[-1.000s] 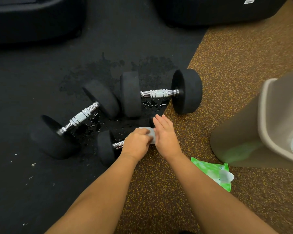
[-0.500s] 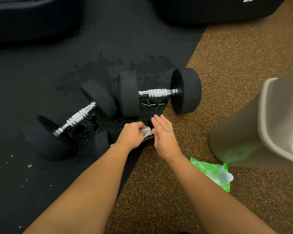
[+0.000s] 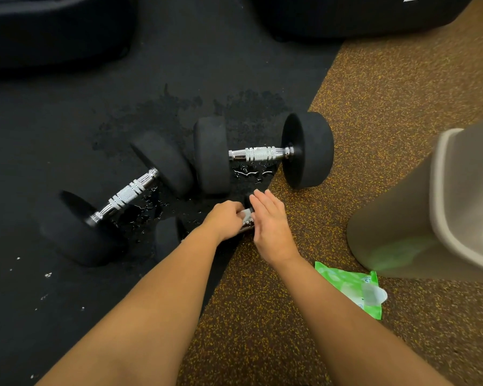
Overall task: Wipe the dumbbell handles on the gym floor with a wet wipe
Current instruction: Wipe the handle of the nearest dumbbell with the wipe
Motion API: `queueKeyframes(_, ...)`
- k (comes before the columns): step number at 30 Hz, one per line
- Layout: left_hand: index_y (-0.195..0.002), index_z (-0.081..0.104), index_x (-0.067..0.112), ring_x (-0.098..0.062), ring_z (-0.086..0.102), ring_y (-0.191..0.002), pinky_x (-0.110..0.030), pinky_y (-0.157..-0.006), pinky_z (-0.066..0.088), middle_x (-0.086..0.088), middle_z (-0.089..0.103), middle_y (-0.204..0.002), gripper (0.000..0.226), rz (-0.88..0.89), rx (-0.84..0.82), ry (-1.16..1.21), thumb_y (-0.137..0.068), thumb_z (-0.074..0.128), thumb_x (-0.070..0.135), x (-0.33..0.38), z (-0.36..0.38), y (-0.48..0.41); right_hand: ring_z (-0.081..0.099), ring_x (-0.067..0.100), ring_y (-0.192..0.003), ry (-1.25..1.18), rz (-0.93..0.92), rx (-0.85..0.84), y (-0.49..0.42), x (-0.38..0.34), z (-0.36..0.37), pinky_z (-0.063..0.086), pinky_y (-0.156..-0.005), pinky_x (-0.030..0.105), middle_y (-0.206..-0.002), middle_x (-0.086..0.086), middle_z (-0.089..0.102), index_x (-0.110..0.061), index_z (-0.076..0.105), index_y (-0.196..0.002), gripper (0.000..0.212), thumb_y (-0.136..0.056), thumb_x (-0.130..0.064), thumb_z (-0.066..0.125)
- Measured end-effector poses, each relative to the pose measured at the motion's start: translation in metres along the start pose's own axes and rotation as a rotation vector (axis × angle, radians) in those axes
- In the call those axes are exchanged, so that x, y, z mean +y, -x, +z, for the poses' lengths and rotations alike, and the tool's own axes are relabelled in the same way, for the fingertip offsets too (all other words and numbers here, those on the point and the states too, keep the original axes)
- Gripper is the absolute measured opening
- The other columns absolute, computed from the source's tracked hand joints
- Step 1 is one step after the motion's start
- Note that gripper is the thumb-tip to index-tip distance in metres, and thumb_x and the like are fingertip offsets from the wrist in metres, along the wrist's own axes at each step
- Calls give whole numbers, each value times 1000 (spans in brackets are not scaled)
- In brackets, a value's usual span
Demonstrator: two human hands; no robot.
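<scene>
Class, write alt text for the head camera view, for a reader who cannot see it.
A person's left hand grips a white wipe around the handle of the nearest dumbbell while the right hand steadies its far end, fingers flat. Two more dumbbells lie beyond on wet black floor; a green wipe pack lies beside a beige bin.

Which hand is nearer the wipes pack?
Right. The right hand is just up-left of the wipes pack; the left hand, closed on the wipe, lies farther left.

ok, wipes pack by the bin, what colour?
Green with white patches, the wipes pack lies on the brown speckled floor; head view.
</scene>
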State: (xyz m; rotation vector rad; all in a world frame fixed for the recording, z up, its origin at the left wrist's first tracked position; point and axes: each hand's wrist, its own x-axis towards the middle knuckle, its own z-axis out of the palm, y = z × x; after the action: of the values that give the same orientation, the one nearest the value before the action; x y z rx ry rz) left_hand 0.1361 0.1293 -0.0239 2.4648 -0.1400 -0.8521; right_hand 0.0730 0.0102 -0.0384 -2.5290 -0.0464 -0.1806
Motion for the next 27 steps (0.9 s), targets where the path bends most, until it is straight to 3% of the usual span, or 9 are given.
queueKeyframes(2,-105,62,14,-27,60,-91,-41,-81,51,-9,65,-98,22,18,68,-4,-97,44,23,1,5,7,35,30,-133,0,10,-7,-1,-1,-1,29,-112,41,-137,14,49,0,52,-130,44,-88,-7,43)
queueKeyframes(7,-93,63,13,-21,55,-90,-35,-74,44,-1,62,-89,13,134,324,9,-94,50,17,-2,27,27,36,31,-133,16,27,-25,0,-6,-4,25,-113,38,-137,14,50,0,52,-130,53,-89,-21,26)
queueKeyframes(10,-104,69,17,-17,53,-98,-32,-84,46,3,66,-105,21,258,423,-42,-89,56,11,-7,41,32,34,30,-134,20,37,-27,1,-8,-6,24,-113,36,-138,13,49,-1,51,-131,58,-89,-27,21)
queueKeyframes(12,-106,71,17,-19,53,-101,-34,-86,48,2,65,-111,25,318,424,-104,-85,60,8,-10,45,35,33,29,-135,20,43,-39,2,-9,-6,25,-114,38,-139,13,48,-1,50,-132,59,-88,-27,20)
queueKeyframes(16,-93,75,15,-27,59,-94,-38,-75,55,-3,65,-106,27,422,443,-192,-70,72,2,-16,44,37,37,33,-132,3,47,-47,0,-7,-4,31,-111,44,-137,15,50,1,52,-129,55,-87,-21,25)
queueKeyframes(20,-110,70,18,-21,46,-112,-31,-92,45,-2,52,-123,26,405,329,-332,-87,59,17,-16,32,39,40,34,-130,11,30,-22,1,-6,-4,35,-108,46,-134,16,52,2,54,-127,41,-88,-8,44)
queueKeyframes(27,-106,71,23,-14,43,-114,-32,-88,48,5,47,-123,22,374,247,-366,-90,59,29,-27,15,46,38,33,-131,39,11,-23,1,-5,-5,27,-111,36,-136,15,50,1,53,-129,39,-91,-7,49)
